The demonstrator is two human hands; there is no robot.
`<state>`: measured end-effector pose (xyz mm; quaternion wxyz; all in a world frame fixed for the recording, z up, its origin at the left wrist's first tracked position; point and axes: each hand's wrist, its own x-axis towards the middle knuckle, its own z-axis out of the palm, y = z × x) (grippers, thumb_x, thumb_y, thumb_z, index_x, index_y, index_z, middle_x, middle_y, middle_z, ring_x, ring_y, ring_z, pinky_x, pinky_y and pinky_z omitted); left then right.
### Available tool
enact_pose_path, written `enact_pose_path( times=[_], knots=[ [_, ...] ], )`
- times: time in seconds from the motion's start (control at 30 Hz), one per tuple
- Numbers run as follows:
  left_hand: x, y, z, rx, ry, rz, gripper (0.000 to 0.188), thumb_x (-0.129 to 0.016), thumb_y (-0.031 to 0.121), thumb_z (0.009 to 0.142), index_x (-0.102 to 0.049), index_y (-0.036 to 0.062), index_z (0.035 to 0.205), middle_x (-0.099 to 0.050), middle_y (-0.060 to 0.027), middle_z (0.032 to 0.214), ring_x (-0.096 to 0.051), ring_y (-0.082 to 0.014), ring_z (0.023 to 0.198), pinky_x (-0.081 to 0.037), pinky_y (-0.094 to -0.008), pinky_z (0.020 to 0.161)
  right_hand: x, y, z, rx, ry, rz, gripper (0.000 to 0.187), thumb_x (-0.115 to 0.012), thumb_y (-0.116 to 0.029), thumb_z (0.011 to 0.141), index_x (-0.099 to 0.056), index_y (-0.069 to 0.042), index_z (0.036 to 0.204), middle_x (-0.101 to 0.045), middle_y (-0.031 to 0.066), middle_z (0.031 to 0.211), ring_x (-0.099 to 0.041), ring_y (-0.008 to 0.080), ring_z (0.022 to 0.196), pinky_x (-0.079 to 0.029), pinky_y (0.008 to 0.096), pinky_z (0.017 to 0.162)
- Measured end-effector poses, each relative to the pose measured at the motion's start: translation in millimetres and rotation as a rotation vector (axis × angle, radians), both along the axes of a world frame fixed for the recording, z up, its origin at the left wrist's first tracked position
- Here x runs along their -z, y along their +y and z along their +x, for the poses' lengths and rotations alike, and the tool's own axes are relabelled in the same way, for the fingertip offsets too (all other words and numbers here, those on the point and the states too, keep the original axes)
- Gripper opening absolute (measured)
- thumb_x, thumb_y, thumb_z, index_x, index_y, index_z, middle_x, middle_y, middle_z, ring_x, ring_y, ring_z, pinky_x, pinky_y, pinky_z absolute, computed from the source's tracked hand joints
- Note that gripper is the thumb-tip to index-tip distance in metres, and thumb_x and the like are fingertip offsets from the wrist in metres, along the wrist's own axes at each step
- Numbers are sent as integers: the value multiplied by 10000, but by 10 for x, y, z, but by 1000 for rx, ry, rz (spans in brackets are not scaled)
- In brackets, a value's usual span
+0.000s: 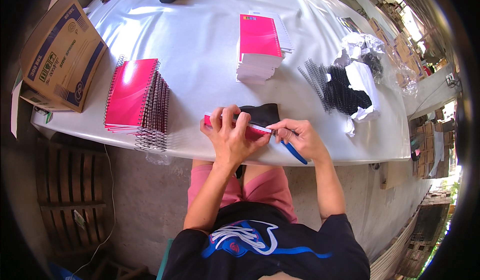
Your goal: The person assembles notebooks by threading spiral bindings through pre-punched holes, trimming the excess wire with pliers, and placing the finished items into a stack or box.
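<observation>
Head: flat notebook (253, 132), curved handle (294, 153)

Left hand (230, 134) arched, right hand (301, 139) curled near it, both forearms (212, 195) angled inward

Down it looked, my head-worn fisheye, steeply over my black shirt (310, 237), close above my left hand (227, 136) and right hand (303, 139), facing out across the white table (200, 40), its front edge bowing!
</observation>
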<state>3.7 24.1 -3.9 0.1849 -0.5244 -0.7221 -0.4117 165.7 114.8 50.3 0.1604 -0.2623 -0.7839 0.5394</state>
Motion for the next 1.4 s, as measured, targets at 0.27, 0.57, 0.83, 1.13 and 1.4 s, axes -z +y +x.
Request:
enact_pose_path(
  times=[0.27, 0.57, 0.83, 1.13, 1.4],
  knots=[
    [15, -102, -91, 117, -15, -55, 476, -722, 530, 627, -598, 146, 880, -489, -19, 843, -446, -252, 930, -313, -417, 814, -182, -179, -102, 102, -145, 319, 270, -603, -115, 863, -597, -80, 1130, -600, 102, 701, -600, 197, 669, -477, 309, 669],
    [-24, -161, -131, 191, -82, -105, 489, -765, 504, 582, -607, 118, 836, -476, -55, 878, -439, -281, 957, -333, -435, 837, -249, 152, -52, -159, -340, -391, 327, -541, -214, 914, -541, -105, 1223, -630, 102, 885, -630, 241, 821, -487, 357, 817],
    [-45, -183, -198, 238, -57, 3, 520, -839, 437, 515, -540, 65, 720, -417, -183, 1154, -364, -393, 1143, -317, -482, 957, 385, 443, -398, -124, -116, 837, 465, -661, -106, 736, -567, -93, 1191, -667, 91, 915, -636, 303, 856, -501, 373, 795],
    [2, -150, -180, 296, -145, 23, 538, -838, 467, 543, -519, 48, 654, -396, -217, 1198, -255, -444, 1254, -283, -509, 992, 244, 512, -81, -277, 356, -144, 212, -687, 68, 660, -700, 22, 867, -689, 160, 910, -664, 202, 837, -519, 304, 793],
    [43, -115, -199, 359, -189, 53, 557, -832, 500, 535, -524, 47, 638, -387, -220, 1237, -214, -456, 1291, -273, -529, 994, 342, 577, -163, -353, 482, -343, 223, -636, 125, 654, -712, 25, 838, -692, 158, 859, -656, 216, 793, -517, 317, 748]
  ],
)
